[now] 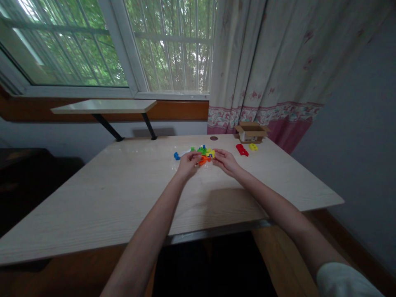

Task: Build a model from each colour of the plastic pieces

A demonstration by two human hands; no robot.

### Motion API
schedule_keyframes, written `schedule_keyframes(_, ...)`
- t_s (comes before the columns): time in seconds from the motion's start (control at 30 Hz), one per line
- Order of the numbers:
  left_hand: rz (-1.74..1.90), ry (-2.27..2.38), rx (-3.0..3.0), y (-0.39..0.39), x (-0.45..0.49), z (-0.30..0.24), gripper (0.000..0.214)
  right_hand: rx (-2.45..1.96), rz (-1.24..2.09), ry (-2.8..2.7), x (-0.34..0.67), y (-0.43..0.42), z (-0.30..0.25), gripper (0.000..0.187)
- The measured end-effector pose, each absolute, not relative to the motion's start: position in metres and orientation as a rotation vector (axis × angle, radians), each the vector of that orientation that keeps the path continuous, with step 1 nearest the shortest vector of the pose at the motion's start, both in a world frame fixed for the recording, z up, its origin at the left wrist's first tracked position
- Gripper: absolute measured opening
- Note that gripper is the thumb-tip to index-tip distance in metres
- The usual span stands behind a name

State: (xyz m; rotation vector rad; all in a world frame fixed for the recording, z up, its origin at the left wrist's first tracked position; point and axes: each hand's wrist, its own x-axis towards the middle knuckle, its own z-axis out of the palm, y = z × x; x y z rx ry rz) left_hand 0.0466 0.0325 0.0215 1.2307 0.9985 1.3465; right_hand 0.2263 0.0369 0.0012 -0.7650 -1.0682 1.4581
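Note:
A small heap of bright plastic pieces lies on the table, with my two hands on either side of it. My left hand (189, 161) is at the left of the heap, fingers curled and closed; what they grip is hidden. On the other side, my right hand (227, 161) has its thumb and fingers closed about the edge of a yellow plastic piece (211, 153). Orange pieces (204, 161) show between the hands, and green pieces (202, 151) lie just behind. A blue piece (176, 156) sits left of my left hand. The exact shapes are too small to tell.
On the pale wooden table (123, 189), a red piece (241, 150) and another yellow piece (253, 147) lie to the right, before an open cardboard box (252, 134). A raised shelf (105, 106) on black legs stands at the back left. Curtains (247, 74) hang behind the box.

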Motion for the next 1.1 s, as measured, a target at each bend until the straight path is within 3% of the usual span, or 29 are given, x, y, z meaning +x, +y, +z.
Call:
schedule_keyframes(0.23, 1.305, 0.880, 1.166, 0.017, 0.052, 0.037, 0.029, -0.674, 1.628, -0.973, 0.217, 0.026, 0.004, 0.033)
schedule_keyframes(1.1, 1.250, 0.773, 1.083, 0.025, 0.050, 0.029, 0.033, -0.554, 1.721, -0.995, 0.214, 0.021, 0.004, 0.027)
